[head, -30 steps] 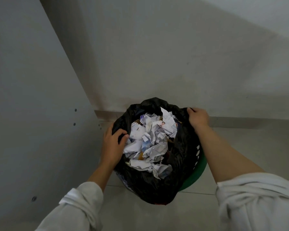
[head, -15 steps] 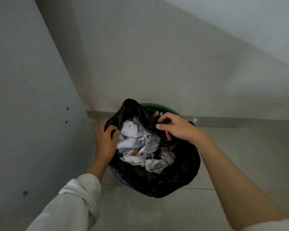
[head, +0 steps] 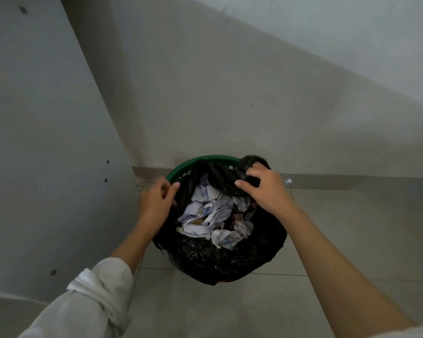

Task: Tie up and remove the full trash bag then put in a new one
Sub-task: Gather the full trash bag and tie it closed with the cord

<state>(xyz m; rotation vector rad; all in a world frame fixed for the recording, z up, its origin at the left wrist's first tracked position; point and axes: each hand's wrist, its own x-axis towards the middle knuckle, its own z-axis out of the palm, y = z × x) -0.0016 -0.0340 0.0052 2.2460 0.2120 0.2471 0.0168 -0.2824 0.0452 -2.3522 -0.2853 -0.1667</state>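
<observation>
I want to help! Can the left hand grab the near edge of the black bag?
Probably yes. The left hand already pinches the black bag at its left edge, and nothing covers the near edge.

The bin stands on the floor against the wall. The bag sits in it, crumpled paper inside, a hand at each side.

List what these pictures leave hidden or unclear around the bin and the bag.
- Green bin, head view: only its far rim shows; the black bag drapes over the rest.
- Bag's contents below the crumpled paper: covered by that top layer.
- Left hand: fingertips blurred, so its grip on the bag edge is uncertain.
- Right hand: the bunched plastic under it is hidden by its fingers.
- New bag: none in view.
</observation>
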